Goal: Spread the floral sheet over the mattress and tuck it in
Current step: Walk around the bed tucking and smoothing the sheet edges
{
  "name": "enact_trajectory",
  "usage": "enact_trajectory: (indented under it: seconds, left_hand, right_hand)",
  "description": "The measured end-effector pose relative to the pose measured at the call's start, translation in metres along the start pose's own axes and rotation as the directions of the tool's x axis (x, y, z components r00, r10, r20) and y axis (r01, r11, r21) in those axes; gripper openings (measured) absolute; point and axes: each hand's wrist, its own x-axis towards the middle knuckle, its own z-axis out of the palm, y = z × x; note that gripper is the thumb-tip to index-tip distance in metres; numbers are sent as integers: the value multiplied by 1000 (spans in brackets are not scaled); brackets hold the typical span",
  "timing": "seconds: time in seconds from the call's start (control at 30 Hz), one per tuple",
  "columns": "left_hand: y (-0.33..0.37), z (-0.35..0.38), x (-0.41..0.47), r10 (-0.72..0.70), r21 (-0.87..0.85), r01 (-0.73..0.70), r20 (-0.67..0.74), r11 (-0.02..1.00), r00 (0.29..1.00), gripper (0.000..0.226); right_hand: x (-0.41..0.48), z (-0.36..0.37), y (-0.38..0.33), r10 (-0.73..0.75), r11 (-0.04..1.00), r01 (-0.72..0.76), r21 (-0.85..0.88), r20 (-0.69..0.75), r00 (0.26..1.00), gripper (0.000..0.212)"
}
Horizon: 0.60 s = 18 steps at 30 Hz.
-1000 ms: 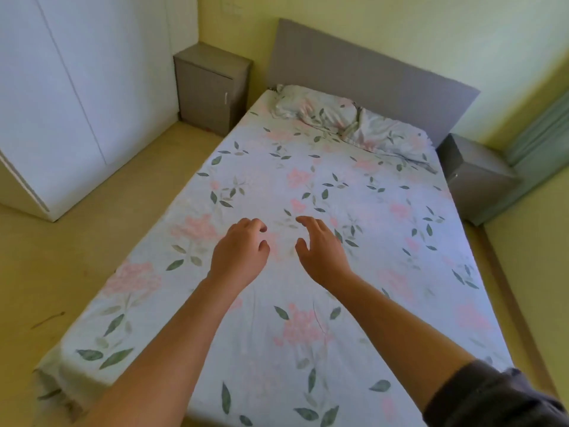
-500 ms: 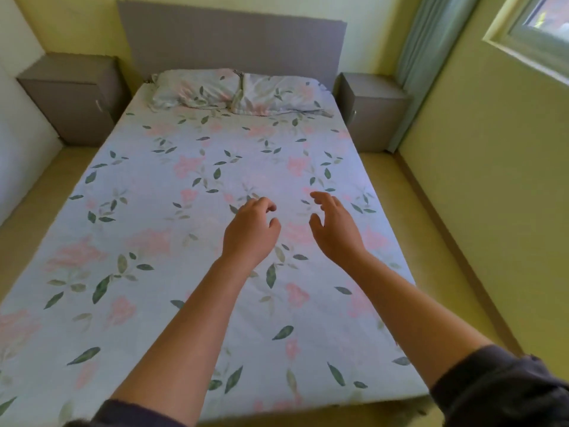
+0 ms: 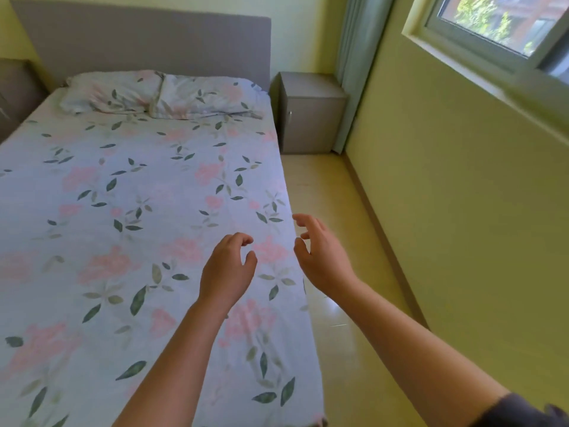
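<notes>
The pale cotton sheet printed with pink flowers and green leaves (image 3: 138, 211) lay flat across the mattress, reaching the two matching pillows (image 3: 160, 94) at the grey headboard (image 3: 147, 38), apparently already spread. The left hand (image 3: 226, 272) hovered above its right-hand portion, fingers loosely curled, holding nothing. The right hand (image 3: 320, 257) hung past the sheet's edge over the floor, fingers parted and empty, likely positioned for tucking that side.

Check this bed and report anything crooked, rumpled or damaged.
Little stands out. The floral sheet lies flat and smooth over the mattress; only the two matching floral pillows at the grey headboard look creased. Both hands hover empty.
</notes>
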Motion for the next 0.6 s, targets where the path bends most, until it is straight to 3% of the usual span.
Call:
enact_trajectory:
  seconds: [0.2, 0.33, 0.43, 0.6]
  left_hand:
    - [67, 75, 68, 15, 24, -15, 18, 1000, 1000, 23]
    - [117, 139, 145, 33, 31, -34, 50, 999, 998, 22]
    - [150, 186, 222, 23, 38, -25, 67, 999, 997, 23]
    - [193, 234, 376, -44, 86, 41, 31, 995, 999, 23]
  right_hand:
    - [44, -63, 95, 10, 999, -9, -31, 29, 1000, 42]
    - [107, -115, 176, 33, 998, -36, -60, -42, 999, 42]
    - [186, -141, 233, 34, 998, -39, -56, -78, 996, 42]
    - [361, -158, 301, 34, 999, -34, -13, 37, 999, 42]
